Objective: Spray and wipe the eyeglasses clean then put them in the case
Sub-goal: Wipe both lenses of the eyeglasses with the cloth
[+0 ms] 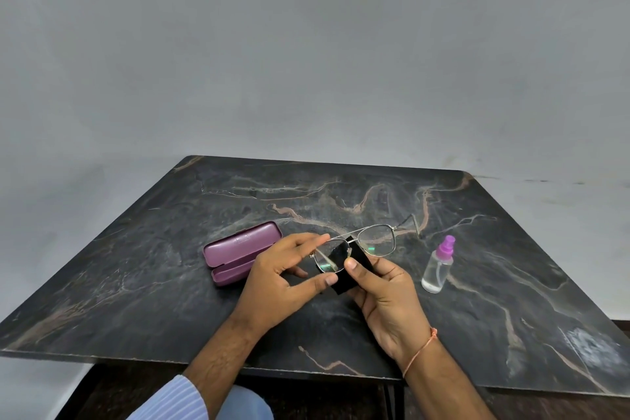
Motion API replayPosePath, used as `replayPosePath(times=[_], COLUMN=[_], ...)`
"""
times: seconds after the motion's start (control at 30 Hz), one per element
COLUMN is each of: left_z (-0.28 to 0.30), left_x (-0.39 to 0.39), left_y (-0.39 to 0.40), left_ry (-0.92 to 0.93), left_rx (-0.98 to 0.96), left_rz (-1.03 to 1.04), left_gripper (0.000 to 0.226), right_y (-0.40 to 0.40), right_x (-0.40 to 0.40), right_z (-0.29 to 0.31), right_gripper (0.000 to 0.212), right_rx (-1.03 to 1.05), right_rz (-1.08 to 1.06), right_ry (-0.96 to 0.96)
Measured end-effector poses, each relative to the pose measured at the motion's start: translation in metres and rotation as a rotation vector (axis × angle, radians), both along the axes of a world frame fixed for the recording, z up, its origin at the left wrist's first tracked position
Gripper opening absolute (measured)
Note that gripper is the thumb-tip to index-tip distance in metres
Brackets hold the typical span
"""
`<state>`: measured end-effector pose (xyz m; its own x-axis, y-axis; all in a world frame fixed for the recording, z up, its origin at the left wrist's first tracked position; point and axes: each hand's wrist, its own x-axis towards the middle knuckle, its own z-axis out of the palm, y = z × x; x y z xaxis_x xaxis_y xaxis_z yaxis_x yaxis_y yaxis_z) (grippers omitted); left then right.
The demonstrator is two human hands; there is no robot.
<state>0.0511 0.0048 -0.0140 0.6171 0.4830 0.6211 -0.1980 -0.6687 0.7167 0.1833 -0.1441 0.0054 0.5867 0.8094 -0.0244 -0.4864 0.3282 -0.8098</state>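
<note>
Both my hands are busy mid-wipe above the table (pixel 170 283): left hand (pixel 272 283) pinches the eyeglasses (pixel 358 245), right hand (pixel 385 286) presses black cloth (pixel 344 286) on a lens, and next comes the open case (pixel 238 252).

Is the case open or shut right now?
Open. The purple case lies on the table with its lid tilted back, and the tray looks empty; the glasses are in both hands.
</note>
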Motion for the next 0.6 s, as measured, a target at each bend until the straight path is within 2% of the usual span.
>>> replayPosePath(times=[0.2, 0.33, 0.47, 0.6], left_z=[0.0009, -0.0006, 0.0004, 0.0005], left_x=[-0.0001, -0.0007, -0.0009, 0.0001], left_y=[-0.0009, 0.0003, -0.0004, -0.0006], left_ry=[-0.004, -0.026, -0.036, -0.036], left_rx=[0.033, 0.025, 0.008, 0.014], left_rz=[0.009, 0.016, -0.018, -0.038], left_gripper=[0.061, 0.047, 0.058, 0.059], right_y=[0.0016, 0.0001, -0.0009, -0.0023], right_x=[0.0019, 0.0020, 0.0023, 0.0019], right_z=[-0.0020, -0.0015, -0.0001, 0.0023], right_gripper=[0.023, 0.026, 0.028, 0.025], right_rx=[0.001, -0.021, -0.046, -0.047], right_rz=[-0.035, 0.019, 0.100, 0.172], right_ry=[-0.016, -0.038, -0.049, -0.017])
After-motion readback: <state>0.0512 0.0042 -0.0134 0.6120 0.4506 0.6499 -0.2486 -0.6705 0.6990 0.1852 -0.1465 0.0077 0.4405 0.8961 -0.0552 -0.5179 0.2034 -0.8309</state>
